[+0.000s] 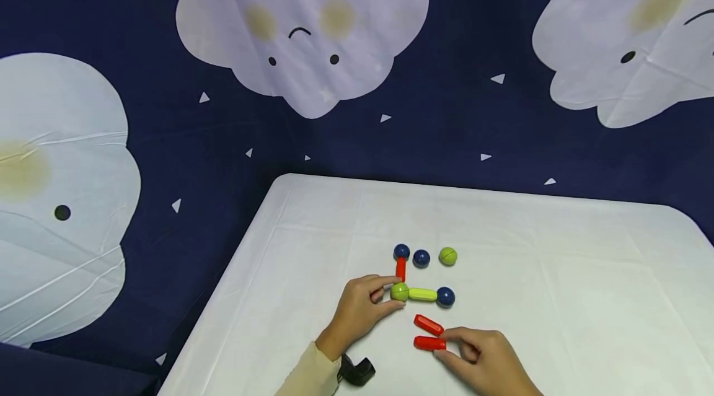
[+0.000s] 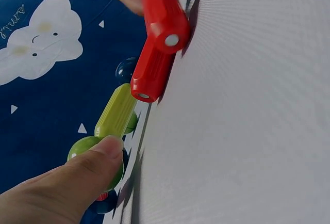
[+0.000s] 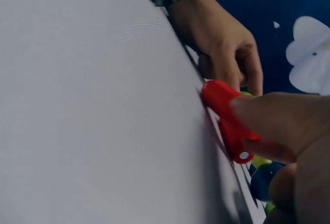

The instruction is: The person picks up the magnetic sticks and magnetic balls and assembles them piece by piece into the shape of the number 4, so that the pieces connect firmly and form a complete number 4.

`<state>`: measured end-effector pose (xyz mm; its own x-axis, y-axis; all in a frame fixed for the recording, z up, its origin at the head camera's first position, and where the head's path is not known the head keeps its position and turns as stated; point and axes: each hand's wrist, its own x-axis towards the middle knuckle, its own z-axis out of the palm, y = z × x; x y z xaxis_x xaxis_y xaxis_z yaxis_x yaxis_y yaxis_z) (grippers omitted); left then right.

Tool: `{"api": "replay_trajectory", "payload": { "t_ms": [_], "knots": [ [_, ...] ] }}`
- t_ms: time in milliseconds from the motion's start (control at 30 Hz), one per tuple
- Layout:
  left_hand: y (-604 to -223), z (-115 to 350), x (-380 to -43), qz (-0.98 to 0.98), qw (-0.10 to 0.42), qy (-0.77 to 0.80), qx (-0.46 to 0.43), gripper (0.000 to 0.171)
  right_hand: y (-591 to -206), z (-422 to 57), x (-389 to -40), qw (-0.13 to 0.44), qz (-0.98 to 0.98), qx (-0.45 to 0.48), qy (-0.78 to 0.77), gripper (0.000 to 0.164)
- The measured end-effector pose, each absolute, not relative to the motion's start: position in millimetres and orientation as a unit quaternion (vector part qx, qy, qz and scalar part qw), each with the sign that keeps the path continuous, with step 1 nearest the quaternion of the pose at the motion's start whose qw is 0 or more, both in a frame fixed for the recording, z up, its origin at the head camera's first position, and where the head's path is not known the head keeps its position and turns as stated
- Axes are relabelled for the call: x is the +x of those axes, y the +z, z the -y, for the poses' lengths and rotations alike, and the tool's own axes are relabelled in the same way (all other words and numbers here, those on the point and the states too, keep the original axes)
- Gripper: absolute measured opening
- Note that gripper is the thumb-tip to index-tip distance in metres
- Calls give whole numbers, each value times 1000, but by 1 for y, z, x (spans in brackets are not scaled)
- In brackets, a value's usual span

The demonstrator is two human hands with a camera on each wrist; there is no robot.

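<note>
My left hand [image 1: 357, 308] pinches a green ball [image 1: 399, 292] between thumb and fingers. This ball is the corner of an L: a red magnetic rod [image 1: 401, 269] runs from it to a dark blue ball [image 1: 401, 251], and a yellow-green rod [image 1: 423, 294] runs right to another blue ball [image 1: 445, 297]. Nearer me, my right hand [image 1: 486, 356] pinches the right end of a second red rod [image 1: 428, 343]. Just beyond that lies a third red rod [image 1: 428, 324], angled toward the right fingertips. A pale magnet tip shows on its end in the right wrist view.
Past the L, a loose blue ball [image 1: 421, 258] and a loose green ball [image 1: 448, 256] sit on the white table [image 1: 558, 272]. Beside the left wrist is a black device [image 1: 358, 372]. A dark blue cloth with clouds [image 1: 446, 136] hangs behind the table.
</note>
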<state>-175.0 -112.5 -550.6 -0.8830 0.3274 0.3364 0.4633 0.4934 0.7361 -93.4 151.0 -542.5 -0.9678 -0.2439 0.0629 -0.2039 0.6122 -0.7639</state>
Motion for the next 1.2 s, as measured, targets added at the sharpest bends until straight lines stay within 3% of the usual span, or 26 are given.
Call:
{"api": "replay_trajectory", "payload": {
  "t_ms": [133,300,533,733,867,1067,1200],
  "knots": [
    [-552,112,-175,860,72,-450,-229,39,-542,-155,-95,47,-852,-55,-518,15],
    [-552,110,-175,858,70,-453,-231,39,-532,-163,-103,79,-789,41,-608,23],
    [-549,111,-178,856,73,-449,-245,39,-522,-182,-127,72,-693,86,-712,22],
    [-548,117,-175,861,64,-448,-233,37,-519,-186,-167,71,-753,69,-650,34],
    [-550,118,-173,859,58,-453,-231,36,-520,-191,-186,83,-801,57,-591,31],
    [-550,116,-173,856,68,-454,-236,37,-518,-189,-201,132,-829,57,-540,30],
    [-551,116,-172,857,63,-456,-232,37,-518,-178,-202,127,-858,38,-497,32]
  ]
}}
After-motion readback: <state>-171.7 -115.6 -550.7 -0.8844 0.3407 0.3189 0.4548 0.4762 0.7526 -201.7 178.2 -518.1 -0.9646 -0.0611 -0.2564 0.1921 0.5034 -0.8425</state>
